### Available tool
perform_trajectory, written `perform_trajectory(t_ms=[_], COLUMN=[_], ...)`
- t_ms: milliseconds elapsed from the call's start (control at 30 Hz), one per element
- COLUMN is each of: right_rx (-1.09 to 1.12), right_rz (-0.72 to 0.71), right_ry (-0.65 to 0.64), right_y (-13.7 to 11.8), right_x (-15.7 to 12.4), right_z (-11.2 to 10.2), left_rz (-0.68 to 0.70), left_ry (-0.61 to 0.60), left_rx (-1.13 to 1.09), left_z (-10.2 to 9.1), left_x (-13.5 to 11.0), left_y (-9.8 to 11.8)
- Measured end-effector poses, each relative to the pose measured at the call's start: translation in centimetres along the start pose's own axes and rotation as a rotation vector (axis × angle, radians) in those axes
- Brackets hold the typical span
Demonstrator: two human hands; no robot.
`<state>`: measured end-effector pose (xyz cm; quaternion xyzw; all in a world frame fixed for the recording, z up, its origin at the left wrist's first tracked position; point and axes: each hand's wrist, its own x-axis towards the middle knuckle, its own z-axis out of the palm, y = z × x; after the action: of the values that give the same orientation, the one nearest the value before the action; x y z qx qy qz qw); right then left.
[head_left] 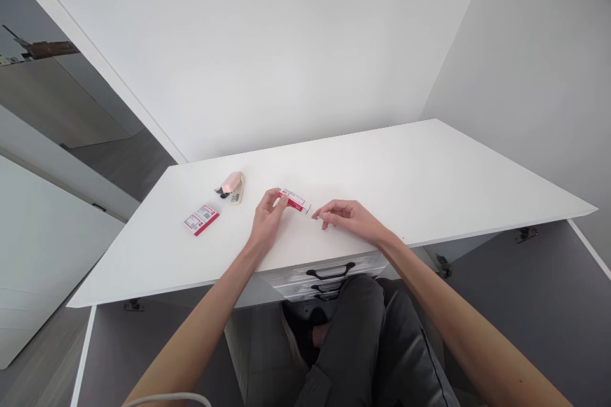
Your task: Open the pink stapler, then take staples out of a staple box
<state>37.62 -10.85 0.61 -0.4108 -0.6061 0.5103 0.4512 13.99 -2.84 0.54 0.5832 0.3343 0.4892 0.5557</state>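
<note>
Left hand [267, 216] pinches red staple box [294, 201]; right hand [346, 216] fingers curled on a small staple strip [316, 218]. Stapler [232, 187] and second box [201, 219] lie toward the desk's [429, 165] left edge.

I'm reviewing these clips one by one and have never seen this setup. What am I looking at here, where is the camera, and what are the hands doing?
There is no machine: a person works with bare hands, filmed by a camera worn on the head, looking forward and down. The person sits at a white table. The left hand holds a small red and white box by one end, just above the tabletop. The right hand pinches something tiny and silvery at the box's other end; it is too small to identify. To the left lie a second red and white box and a pink stapler. Drawer handles show under the table.
</note>
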Motion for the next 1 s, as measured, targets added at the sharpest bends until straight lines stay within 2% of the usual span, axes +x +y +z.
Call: perform_trajectory(t_ms=[1000], right_rx=[0.028], right_rz=[-0.025], right_ry=[0.048], right_y=[0.14], right_x=[0.00], right_z=[0.07], left_rz=[0.024], left_ry=[-0.006], left_rx=[0.089], left_z=[0.31], left_x=[-0.32], left_y=[0.24])
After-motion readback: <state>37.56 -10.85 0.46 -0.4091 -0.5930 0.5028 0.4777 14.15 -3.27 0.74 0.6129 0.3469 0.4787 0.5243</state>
